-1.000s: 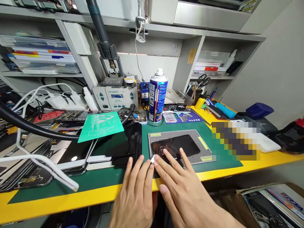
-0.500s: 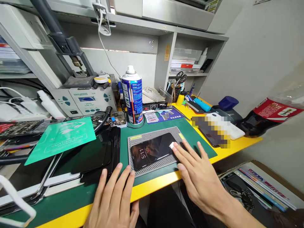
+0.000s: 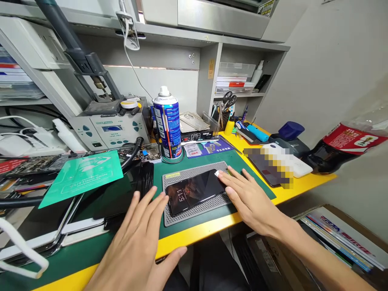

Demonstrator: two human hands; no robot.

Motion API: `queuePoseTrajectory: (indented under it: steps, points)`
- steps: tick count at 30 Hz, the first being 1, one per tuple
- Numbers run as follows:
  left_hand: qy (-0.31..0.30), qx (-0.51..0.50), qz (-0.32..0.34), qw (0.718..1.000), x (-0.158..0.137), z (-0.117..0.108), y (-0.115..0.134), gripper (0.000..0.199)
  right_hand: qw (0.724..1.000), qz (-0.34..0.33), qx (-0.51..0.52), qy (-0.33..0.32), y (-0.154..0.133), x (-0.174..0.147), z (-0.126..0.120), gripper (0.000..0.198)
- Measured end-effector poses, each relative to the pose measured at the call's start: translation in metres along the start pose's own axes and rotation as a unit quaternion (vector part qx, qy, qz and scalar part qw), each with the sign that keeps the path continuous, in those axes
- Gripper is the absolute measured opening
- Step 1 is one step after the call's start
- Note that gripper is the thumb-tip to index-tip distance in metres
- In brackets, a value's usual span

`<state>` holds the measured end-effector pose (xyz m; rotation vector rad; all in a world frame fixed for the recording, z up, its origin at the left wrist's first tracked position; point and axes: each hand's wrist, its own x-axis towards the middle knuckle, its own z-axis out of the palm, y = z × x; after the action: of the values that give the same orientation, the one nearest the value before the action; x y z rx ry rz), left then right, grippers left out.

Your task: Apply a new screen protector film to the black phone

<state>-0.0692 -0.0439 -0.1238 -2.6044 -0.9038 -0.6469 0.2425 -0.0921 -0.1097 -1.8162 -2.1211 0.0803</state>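
A black smartphone (image 3: pixel 194 192) lies screen up on a grey perforated pad (image 3: pixel 171 220), its lit screen reading 5:11. My right hand (image 3: pixel 250 198) reaches over the phone's right end with fingers extended. Under its fingertips, against the glass near the far right corner, is a small white wipe (image 3: pixel 217 173); most of it is covered. My left hand (image 3: pixel 136 234) is open, fingers spread and thumb apart, left of the phone near the desk's front edge. Its fingertips come close to the phone's left end, holding nothing. Whether they touch the pad I cannot tell.
A blue spray can (image 3: pixel 166 125) stands behind the pad. To the left lie a green packet (image 3: pixel 85 176) and black sheets (image 3: pixel 121 198). Two more phones, one black (image 3: pixel 257 163) and one white (image 3: pixel 298 167), rest on the right beside a cola bottle (image 3: pixel 348 141).
My right hand has slid the white wipe toward the phone's far right corner. My left hand has turned, its thumb now spread out to the side.
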Motion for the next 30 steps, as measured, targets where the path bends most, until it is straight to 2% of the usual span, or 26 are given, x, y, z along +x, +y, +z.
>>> queuePoseTrajectory:
  steps: [6,9,12,18,24,30]
  points:
    - [-0.024,-0.026,-0.036,0.999,0.030,-0.003,-0.015,0.072,0.998,-0.027,0.036,-0.045,0.013,0.033,-0.011,0.049]
    - [-0.068,-0.063,-0.037,0.995,0.040,0.002,-0.023,0.066,0.996,-0.041,0.050,-0.058,0.017,0.040,-0.016,0.049]
    - [-0.111,-0.095,-0.038,0.989,0.047,0.003,-0.031,0.065,0.995,-0.050,0.054,-0.061,0.018,0.040,-0.019,0.050]
    - [-0.148,-0.120,-0.013,0.982,0.062,-0.005,-0.051,0.071,0.996,-0.059,0.026,-0.059,0.013,0.030,-0.018,0.050]
    - [-0.160,-0.127,-0.029,0.979,0.064,-0.003,-0.059,0.076,0.995,-0.079,-0.004,-0.067,-0.006,0.033,-0.016,0.051]
    - [-0.154,-0.135,-0.061,0.977,0.059,-0.001,-0.059,0.088,0.987,-0.135,-0.022,-0.087,-0.045,0.052,-0.005,0.051]
